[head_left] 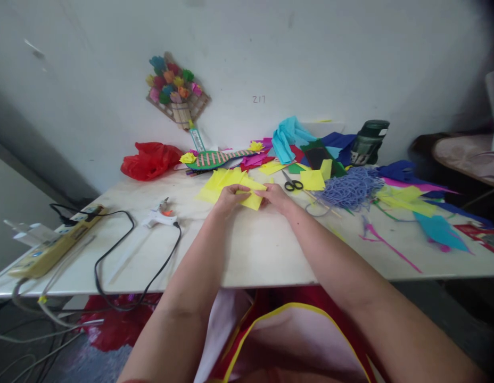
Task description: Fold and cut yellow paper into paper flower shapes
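A strip of yellow crepe paper (252,201) is pinched between my two hands above the white table. My left hand (231,197) has its fingers closed on the paper's left side. My right hand (274,196) grips its right end, with the thumb and fingers pressed together. Behind my left hand lies a larger yellow crepe sheet (216,182), partly hidden by the hand and the held piece. Black-handled scissors (293,184) rest just beyond my right hand, beside a small yellow square (312,180).
A white glue gun (161,215) and its black cable lie left, near a yellow power strip (57,242). Blue-violet yarn (350,188), a dark green bottle (370,142) and coloured paper scraps crowd the right. A green craft piece (219,158) and red plastic bag (150,160) sit behind.
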{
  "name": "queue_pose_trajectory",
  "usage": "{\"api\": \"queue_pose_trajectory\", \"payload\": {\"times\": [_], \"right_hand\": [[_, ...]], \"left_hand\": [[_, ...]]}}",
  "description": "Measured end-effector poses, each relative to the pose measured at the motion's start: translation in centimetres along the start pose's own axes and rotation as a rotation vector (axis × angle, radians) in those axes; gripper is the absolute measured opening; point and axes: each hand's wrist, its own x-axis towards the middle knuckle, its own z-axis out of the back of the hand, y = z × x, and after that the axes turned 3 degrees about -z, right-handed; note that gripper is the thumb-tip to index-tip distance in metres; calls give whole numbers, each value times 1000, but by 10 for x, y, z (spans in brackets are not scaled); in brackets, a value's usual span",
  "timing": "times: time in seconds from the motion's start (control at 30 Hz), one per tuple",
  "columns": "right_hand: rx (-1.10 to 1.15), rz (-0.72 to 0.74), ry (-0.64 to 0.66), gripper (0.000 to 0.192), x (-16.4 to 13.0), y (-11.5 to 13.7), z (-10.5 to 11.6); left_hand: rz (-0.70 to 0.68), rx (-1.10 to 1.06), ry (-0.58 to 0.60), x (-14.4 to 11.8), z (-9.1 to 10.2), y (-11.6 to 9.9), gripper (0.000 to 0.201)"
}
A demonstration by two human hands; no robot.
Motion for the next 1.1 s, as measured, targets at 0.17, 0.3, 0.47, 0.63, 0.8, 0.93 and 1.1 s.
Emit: {"api": "queue_pose_trajectory", "payload": {"times": [0.17, 0.3, 0.47, 0.63, 0.8, 0.93, 1.1], "right_hand": [[12, 9, 16, 20, 0, -1, 1], [24, 14, -2, 19, 1, -1, 0], [21, 23, -16, 19, 2, -1, 0], [19, 29, -18, 18, 1, -2, -1], [0, 19, -34, 20, 0, -1, -3], [8, 9, -12, 19, 1, -2, -3], [30, 2, 5, 23, 1, -2, -3]], "left_hand": [[-7, 21, 0, 1, 2, 1, 36], [-21, 74, 4, 2, 3, 4, 37], [-4, 57, 25, 2, 4, 3, 36], [-2, 45, 29, 2, 2, 1, 37], [-15, 61, -13, 0, 1, 0, 38], [-36, 87, -35, 0, 0, -1, 37], [-49, 129, -64, 0, -1, -3, 35]]}}
